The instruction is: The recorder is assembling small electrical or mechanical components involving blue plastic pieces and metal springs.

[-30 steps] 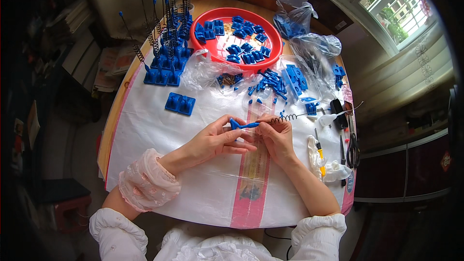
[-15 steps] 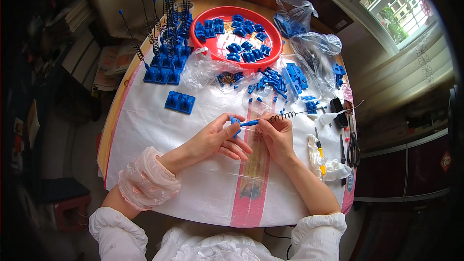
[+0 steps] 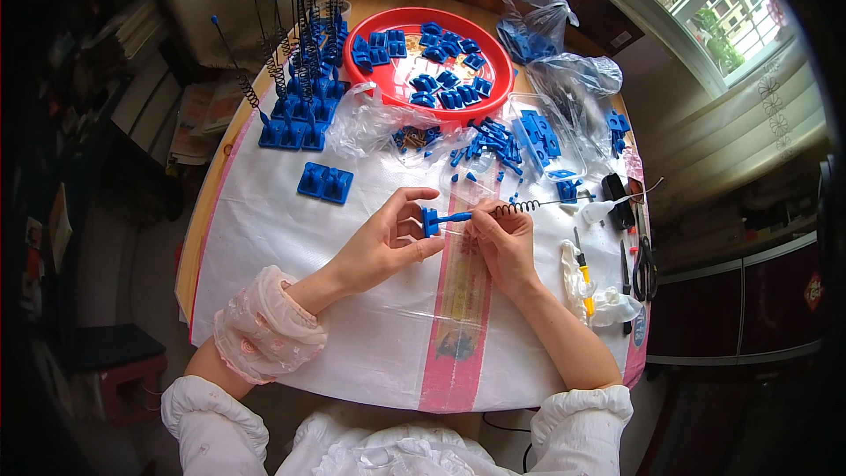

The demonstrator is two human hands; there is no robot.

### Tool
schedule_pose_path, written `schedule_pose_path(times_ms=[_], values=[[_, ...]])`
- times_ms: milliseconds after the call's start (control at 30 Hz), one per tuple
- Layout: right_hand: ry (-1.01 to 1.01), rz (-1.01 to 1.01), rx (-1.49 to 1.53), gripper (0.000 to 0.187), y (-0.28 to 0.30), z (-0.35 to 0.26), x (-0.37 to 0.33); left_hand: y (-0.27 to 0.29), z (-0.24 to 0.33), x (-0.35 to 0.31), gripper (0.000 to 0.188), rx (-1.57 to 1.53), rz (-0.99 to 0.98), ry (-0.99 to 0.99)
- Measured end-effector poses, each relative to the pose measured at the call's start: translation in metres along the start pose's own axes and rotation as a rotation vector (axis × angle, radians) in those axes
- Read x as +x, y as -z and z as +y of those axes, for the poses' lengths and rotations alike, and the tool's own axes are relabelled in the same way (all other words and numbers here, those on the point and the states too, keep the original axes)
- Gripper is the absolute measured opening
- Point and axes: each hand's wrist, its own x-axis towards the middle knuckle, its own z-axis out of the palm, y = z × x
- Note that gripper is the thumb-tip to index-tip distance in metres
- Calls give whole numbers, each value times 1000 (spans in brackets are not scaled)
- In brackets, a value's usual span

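Above the middle of the table, my right hand (image 3: 505, 251) pinches the blue stem (image 3: 453, 217) of an assembly, next to its black coil spring (image 3: 520, 208). A thin straight wire runs on from the coil to the right. The stem's other end carries a flat blue base (image 3: 429, 221), tilted on edge toward my left hand (image 3: 385, 242). The fingers of that hand are spread round the base, with the thumb below and clear of it. Whether the fingertips behind the base touch it, I cannot tell. Left of them, a blue double base piece (image 3: 325, 183) lies on the white sheet.
Finished-looking spring pieces (image 3: 295, 115) stand upright at the back left. A red round tray (image 3: 352, 79) holds blue parts. Loose blue pegs (image 3: 495, 148), a clear plastic box (image 3: 573, 159) and crumpled plastic (image 3: 366, 123) lie in front. Scissors (image 3: 646, 269) and a yellow-handled screwdriver (image 3: 585, 278) lie right.
My left thumb and fingers have come off the blue base and spread apart. The base has turned, and my right hand still pinches the stem by the spring.
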Motion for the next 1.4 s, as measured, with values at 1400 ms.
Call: schedule_pose_path(times_ms=[1400], values=[[-7,45,-112,14,-1,-1,-4,3,2,4,54,175,134,-158]])
